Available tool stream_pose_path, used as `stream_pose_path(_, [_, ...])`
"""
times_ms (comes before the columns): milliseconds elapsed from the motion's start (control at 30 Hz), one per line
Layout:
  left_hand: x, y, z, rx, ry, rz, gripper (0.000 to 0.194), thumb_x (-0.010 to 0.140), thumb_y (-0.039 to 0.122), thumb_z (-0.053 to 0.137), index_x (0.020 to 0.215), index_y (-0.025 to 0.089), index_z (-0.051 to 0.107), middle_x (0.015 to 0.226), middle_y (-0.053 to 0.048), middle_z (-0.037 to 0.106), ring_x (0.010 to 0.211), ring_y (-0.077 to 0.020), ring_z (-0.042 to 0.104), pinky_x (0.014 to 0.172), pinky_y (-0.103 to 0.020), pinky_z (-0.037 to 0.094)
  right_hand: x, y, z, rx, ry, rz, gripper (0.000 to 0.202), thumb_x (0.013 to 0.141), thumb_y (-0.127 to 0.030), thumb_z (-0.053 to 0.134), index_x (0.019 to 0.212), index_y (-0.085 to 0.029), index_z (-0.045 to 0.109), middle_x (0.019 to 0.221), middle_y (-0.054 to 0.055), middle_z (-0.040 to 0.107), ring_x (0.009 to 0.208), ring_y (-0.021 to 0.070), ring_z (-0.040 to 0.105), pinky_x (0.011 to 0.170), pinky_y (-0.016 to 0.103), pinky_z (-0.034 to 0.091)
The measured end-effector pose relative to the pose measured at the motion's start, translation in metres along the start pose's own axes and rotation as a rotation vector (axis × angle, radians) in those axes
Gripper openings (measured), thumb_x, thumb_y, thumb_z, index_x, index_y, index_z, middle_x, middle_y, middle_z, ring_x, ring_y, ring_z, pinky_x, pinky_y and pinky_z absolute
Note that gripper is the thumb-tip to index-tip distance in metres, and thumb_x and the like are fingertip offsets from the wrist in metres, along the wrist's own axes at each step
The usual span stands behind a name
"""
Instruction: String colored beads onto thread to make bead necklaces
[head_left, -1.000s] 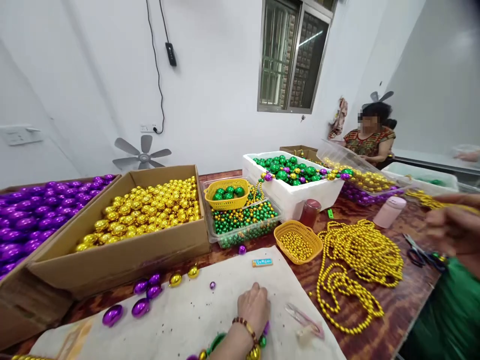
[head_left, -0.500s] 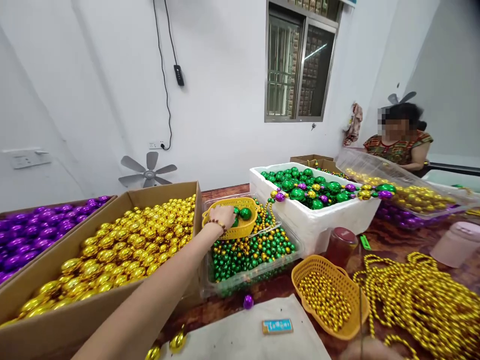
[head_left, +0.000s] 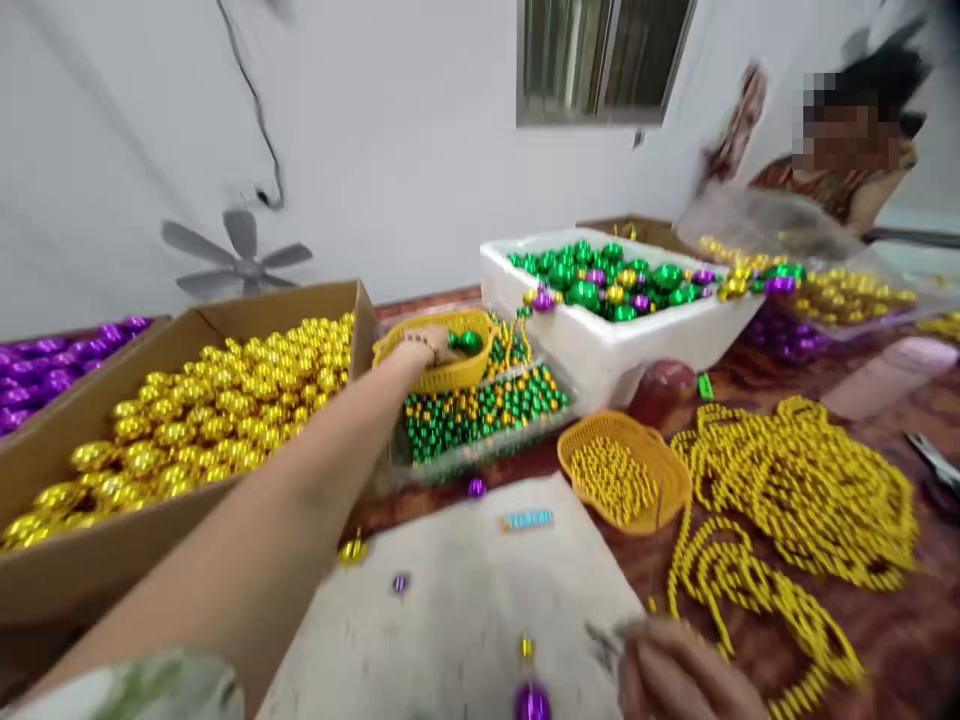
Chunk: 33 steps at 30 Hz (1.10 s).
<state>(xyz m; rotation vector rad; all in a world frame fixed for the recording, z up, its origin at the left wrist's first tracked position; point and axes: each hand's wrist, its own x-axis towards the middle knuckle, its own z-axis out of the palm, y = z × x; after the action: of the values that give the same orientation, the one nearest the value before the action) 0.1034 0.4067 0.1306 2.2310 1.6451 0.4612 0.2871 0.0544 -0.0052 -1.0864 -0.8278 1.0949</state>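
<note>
Frame is motion-blurred. My left hand point(head_left: 420, 347) is stretched out to 11 o'clock, sitting inside the small yellow basket point(head_left: 439, 352) among the green balls point(head_left: 469, 342); fingers are down in the basket and hidden by blur, so I can't tell whether they've closed on a ball or are loose. The basket rests on top of the clear tub of small green and gold beads point(head_left: 480, 410), just right of the cardboard box of gold balls point(head_left: 202, 420). My right hand point(head_left: 682, 675) is low at 5 o'clock, resting at the edge of the white cloth point(head_left: 450, 610); it looks loosely curled, but it's too smeared to say if anything is pinched in it. On the cloth near it: a purple ball point(head_left: 532, 702) at the bottom edge, a small gold bead point(head_left: 526, 648), a small purple bead point(head_left: 400, 582), and a blue label strip point(head_left: 529, 520) further up. A second yellow basket point(head_left: 626, 470) holding small gold beads sits on the counter point(head_left: 750, 385) at 1 o'clock, touching the big heap of gold bead strands point(head_left: 795, 500) at 2–3 o'clock. Behind it, a white foam box point(head_left: 600, 345) of green, purple and gold balls. A box of purple balls point(head_left: 52, 365) is at far 9 o'clock. Another person point(head_left: 847, 170) sits at the far right end, well apart from my hands.
</note>
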Motion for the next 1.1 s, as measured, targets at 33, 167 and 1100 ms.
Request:
stream_pose_path(33, [-0.003, 0.002, -0.002, -0.029, -0.017, -0.011, 0.036, 0.089, 0.032, 0.058, 0.12, 0.014, 0.055, 0.122, -0.01, 0.056, 0.106, -0.023, 0.057, 0.089, -0.044, 0.05, -0.017, 0.001, 0.001, 0.019, -0.005, 0.05, 0.023, 0.085, -0.042, 0.067, 0.095, -0.022, 0.071, 0.063, 0.004, 0.065, 0.046, 0.0167, 0.062, 0.038, 0.026, 0.048])
stream_pose_path(167, [-0.02, 0.008, -0.02, -0.195, -0.018, 0.005, 0.066, 0.088, 0.027, 0.06, 0.143, 0.01, 0.027, 0.133, -0.017, 0.047, 0.105, -0.0213, 0.056, 0.088, -0.04, 0.047, -0.043, -0.005, 0.007, 0.049, -0.038, 0.108, 0.018, 0.092, -0.026, 0.061, 0.109, -0.024, 0.065, 0.08, 0.004, 0.069, 0.066, 0.0152, 0.066, 0.051, 0.022, 0.052])
stream_pose_path(1100, [-0.284, -0.002, 0.084, -1.633, -0.048, -0.205, 0.036, 0.081, 0.027, 0.069, 0.116, 0.024, 0.061, 0.116, -0.006, 0.063, 0.097, -0.0215, 0.064, 0.078, -0.035, 0.055, -0.07, 0.038, 0.051, -0.215, -0.086, 0.033, 0.025, 0.094, -0.037, 0.053, 0.094, -0.015, 0.066, 0.06, 0.001, 0.062, 0.049, 0.0127, 0.059, 0.048, 0.021, 0.044])
